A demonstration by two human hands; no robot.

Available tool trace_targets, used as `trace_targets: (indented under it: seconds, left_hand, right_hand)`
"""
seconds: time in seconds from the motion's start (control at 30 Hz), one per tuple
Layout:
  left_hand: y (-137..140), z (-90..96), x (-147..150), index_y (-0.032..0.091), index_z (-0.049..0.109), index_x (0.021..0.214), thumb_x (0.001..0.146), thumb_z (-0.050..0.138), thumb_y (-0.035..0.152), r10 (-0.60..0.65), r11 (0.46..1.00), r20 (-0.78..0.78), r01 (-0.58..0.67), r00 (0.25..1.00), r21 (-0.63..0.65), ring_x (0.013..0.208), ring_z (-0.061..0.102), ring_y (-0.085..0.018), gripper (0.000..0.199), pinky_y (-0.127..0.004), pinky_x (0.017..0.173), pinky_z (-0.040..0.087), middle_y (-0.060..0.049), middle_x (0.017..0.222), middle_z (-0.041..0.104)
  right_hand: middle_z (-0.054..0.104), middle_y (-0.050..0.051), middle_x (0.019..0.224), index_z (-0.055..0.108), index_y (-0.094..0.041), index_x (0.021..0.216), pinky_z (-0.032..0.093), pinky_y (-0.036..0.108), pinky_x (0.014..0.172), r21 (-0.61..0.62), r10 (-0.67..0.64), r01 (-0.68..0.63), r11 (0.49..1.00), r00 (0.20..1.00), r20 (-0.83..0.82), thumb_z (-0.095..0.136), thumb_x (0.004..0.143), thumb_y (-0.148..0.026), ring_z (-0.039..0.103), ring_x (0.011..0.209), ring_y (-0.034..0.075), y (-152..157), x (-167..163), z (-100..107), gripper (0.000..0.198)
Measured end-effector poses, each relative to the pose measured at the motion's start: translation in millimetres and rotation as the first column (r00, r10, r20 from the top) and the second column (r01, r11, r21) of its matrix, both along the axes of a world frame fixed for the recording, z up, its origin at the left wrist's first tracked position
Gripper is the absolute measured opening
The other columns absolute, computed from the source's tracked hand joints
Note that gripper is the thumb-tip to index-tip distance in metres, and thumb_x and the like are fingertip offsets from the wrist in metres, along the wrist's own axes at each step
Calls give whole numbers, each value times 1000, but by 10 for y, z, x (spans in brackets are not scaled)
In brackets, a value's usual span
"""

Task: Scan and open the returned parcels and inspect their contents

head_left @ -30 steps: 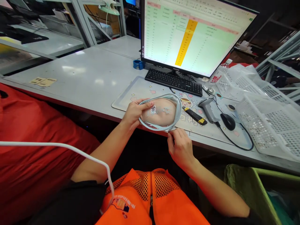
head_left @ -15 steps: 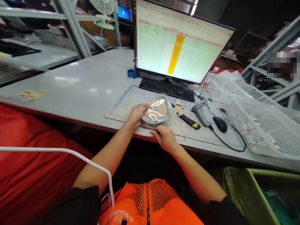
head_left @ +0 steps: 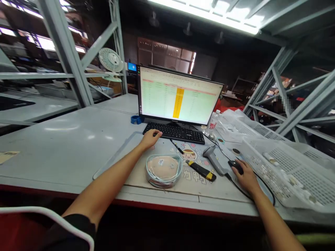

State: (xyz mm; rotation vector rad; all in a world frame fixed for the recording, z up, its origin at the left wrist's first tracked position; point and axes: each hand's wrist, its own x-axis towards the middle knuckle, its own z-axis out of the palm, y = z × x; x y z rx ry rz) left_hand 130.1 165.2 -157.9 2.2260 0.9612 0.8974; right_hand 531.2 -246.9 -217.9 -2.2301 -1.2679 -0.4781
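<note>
My right hand (head_left: 245, 175) lies over a black computer mouse (head_left: 236, 166), fingers wrapped on it, at the right of the desk mat (head_left: 123, 153). At the near left end of the black keyboard (head_left: 180, 133) rests my left hand (head_left: 150, 138). Its fingers are loosely stretched, with nothing in them. Between my forearms, a clear oval case (head_left: 164, 170) with a pale blue rim sits on the mat, touched by neither hand. Behind the keyboard stands a lit monitor (head_left: 157, 94) showing a spreadsheet with an orange column.
A grey barcode scanner (head_left: 215, 160), a black-yellow utility knife (head_left: 201, 170) and a pen (head_left: 177, 146) lie on the mat. White perforated baskets (head_left: 277, 167) stand at right, near a plastic bottle (head_left: 213, 120). A blue tape roll (head_left: 136, 120) sits left of the monitor.
Both hands have left the oval case, which now rests on the mat. My left hand moved forward to the keyboard, my right hand rightward onto the mouse. The head view has tilted up.
</note>
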Motion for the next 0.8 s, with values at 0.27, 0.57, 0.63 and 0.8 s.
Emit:
trace_targets:
  seconds: [0.27,0.57,0.63,0.8]
  left_hand:
    - [556,-352,213,17,56,153,95,57,58,174,969,-208,-130,963,209,159,26,-44,70,-61,129,23,-20,169,39]
    - [632,-553,253,19,44,164,103,45,65,114,966,-379,-13,918,260,164,17,-40,77,-56,134,7,-15,175,30]
    - [625,-546,254,19,44,164,103,45,64,120,965,-387,-15,914,264,163,17,-41,76,-57,134,7,-15,175,30]
    - [570,-509,248,18,44,164,104,43,63,138,963,-403,-28,905,268,163,18,-42,75,-57,134,8,-15,174,31]
  right_hand:
    - [67,11,131,72,-35,130,60,60,99,59,-60,53,997,992,110,54,88,-59,70,116,42,0,224,-413,51]
    - [67,12,125,72,-31,125,54,62,109,31,-31,27,999,989,145,53,86,-57,68,119,43,-43,225,-386,51]
    - [67,12,125,72,-32,124,52,62,110,25,-19,15,1000,990,138,53,86,-55,67,119,43,-41,206,-362,49]
    - [67,14,125,72,-31,124,53,62,109,24,-10,6,1000,987,158,53,87,-55,68,116,43,-46,198,-350,48]
